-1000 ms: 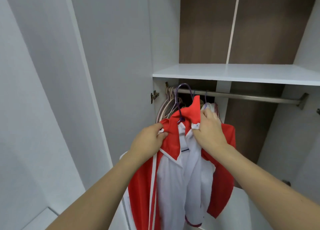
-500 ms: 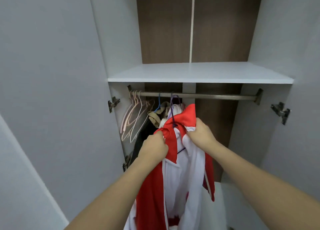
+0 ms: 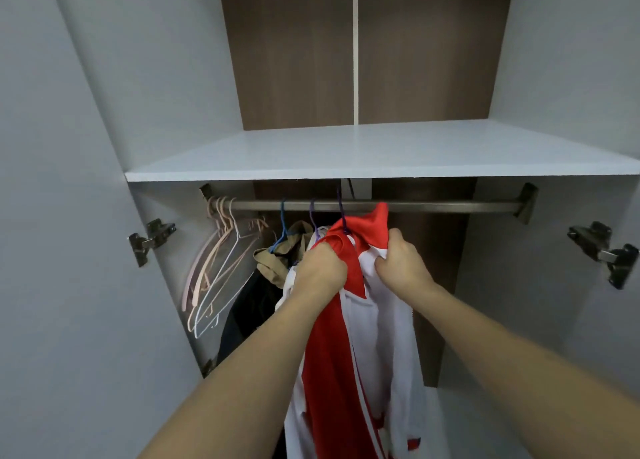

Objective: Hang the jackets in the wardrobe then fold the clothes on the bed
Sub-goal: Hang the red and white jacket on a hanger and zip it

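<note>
A red and white jacket hangs from a purple hanger whose hook reaches up to the metal rail of the open wardrobe. My left hand grips the jacket's left shoulder. My right hand grips the red collar on the right side. The jacket's lower part drops out of view at the bottom.
Several bare pink and white hangers hang at the rail's left end. A tan garment on a blue hanger and a dark garment hang left of the jacket. A white shelf sits above the rail. Door hinges flank the opening.
The view has swung right and closer to the wardrobe. Both hands have carried the jacket up and in, and the hanger hook now sits at the rail.
</note>
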Action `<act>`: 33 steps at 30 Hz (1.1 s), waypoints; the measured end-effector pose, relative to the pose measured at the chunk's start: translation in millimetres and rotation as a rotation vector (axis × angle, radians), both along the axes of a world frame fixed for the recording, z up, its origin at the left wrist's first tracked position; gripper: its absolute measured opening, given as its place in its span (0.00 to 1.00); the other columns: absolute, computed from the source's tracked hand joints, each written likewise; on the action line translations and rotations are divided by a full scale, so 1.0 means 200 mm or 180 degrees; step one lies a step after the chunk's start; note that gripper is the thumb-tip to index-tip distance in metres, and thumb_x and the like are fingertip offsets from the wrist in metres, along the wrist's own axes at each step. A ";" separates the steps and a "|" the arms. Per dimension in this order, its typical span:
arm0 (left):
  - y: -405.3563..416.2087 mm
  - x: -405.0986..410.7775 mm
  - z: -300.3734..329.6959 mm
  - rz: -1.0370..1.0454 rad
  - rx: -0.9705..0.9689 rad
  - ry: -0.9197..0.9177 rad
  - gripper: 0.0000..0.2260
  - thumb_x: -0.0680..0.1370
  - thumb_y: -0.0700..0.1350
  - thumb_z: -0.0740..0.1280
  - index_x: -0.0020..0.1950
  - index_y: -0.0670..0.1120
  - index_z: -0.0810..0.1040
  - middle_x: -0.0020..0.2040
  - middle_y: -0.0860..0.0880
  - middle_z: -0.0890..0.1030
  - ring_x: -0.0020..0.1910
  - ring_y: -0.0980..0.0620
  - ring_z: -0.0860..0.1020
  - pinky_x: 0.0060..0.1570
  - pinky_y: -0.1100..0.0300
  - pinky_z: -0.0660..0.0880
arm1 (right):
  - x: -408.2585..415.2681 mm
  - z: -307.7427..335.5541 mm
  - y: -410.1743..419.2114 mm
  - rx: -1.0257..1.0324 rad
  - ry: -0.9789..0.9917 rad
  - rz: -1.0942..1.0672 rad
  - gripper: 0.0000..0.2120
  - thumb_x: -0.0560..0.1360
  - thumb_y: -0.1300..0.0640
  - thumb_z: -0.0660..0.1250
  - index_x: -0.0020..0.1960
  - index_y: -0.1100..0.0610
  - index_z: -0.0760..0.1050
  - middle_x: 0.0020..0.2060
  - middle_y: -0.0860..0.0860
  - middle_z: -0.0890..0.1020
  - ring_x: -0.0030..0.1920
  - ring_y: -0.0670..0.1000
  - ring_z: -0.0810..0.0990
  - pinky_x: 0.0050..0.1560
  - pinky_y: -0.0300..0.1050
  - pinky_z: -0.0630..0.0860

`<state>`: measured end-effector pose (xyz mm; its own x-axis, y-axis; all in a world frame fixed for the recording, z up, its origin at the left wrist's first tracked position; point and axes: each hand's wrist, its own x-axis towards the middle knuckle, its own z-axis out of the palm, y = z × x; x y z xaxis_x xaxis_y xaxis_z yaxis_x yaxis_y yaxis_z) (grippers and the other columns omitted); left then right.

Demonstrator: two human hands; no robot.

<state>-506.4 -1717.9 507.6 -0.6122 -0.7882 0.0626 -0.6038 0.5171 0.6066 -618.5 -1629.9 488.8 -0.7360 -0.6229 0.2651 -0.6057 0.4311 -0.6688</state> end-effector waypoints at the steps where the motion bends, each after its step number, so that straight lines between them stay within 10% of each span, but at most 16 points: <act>1: -0.04 -0.05 -0.02 0.0006 -0.0035 0.0018 0.09 0.80 0.38 0.59 0.41 0.44 0.72 0.41 0.45 0.75 0.52 0.43 0.77 0.50 0.53 0.72 | -0.04 -0.01 -0.04 0.0015 -0.0017 -0.0090 0.16 0.78 0.59 0.65 0.64 0.59 0.67 0.54 0.57 0.78 0.50 0.58 0.80 0.53 0.54 0.80; 11: -0.39 -0.53 -0.26 -0.0002 -0.0159 0.0438 0.13 0.80 0.39 0.60 0.63 0.37 0.75 0.60 0.39 0.79 0.59 0.40 0.77 0.46 0.57 0.70 | -0.44 -0.27 -0.41 -0.0428 -0.0216 -0.0433 0.15 0.76 0.61 0.66 0.62 0.60 0.71 0.55 0.59 0.80 0.54 0.60 0.80 0.56 0.55 0.77; 20: -0.53 -0.57 -0.70 -0.0240 -0.1623 -0.0221 0.14 0.83 0.39 0.54 0.65 0.39 0.73 0.63 0.41 0.77 0.61 0.44 0.75 0.54 0.57 0.67 | -0.63 -0.84 -0.58 -0.0684 -0.0044 -0.0121 0.09 0.73 0.67 0.62 0.51 0.65 0.78 0.46 0.60 0.82 0.47 0.60 0.80 0.42 0.41 0.70; 24: -0.51 -0.56 -0.86 0.0416 -0.2612 -0.0025 0.14 0.78 0.41 0.58 0.64 0.43 0.68 0.58 0.44 0.78 0.57 0.42 0.78 0.42 0.55 0.66 | -0.68 -1.12 -0.65 -0.1040 0.0114 -0.0027 0.06 0.69 0.69 0.61 0.42 0.67 0.76 0.38 0.60 0.80 0.41 0.60 0.78 0.38 0.47 0.72; 29: -0.53 -0.46 -1.26 0.0626 -0.4366 0.0155 0.25 0.76 0.43 0.60 0.74 0.41 0.67 0.69 0.38 0.70 0.68 0.36 0.69 0.70 0.40 0.61 | -0.72 -1.52 -0.72 -0.1764 0.0078 0.0222 0.10 0.69 0.70 0.58 0.47 0.62 0.74 0.39 0.55 0.78 0.39 0.53 0.75 0.37 0.43 0.70; 33: -0.51 -0.40 -1.72 0.0452 -0.4687 -0.0169 0.27 0.73 0.46 0.61 0.72 0.41 0.70 0.75 0.37 0.64 0.75 0.36 0.61 0.73 0.36 0.43 | -0.75 -1.87 -0.70 -0.1924 -0.0208 0.0519 0.16 0.68 0.70 0.57 0.47 0.55 0.76 0.38 0.47 0.79 0.36 0.45 0.75 0.33 0.34 0.70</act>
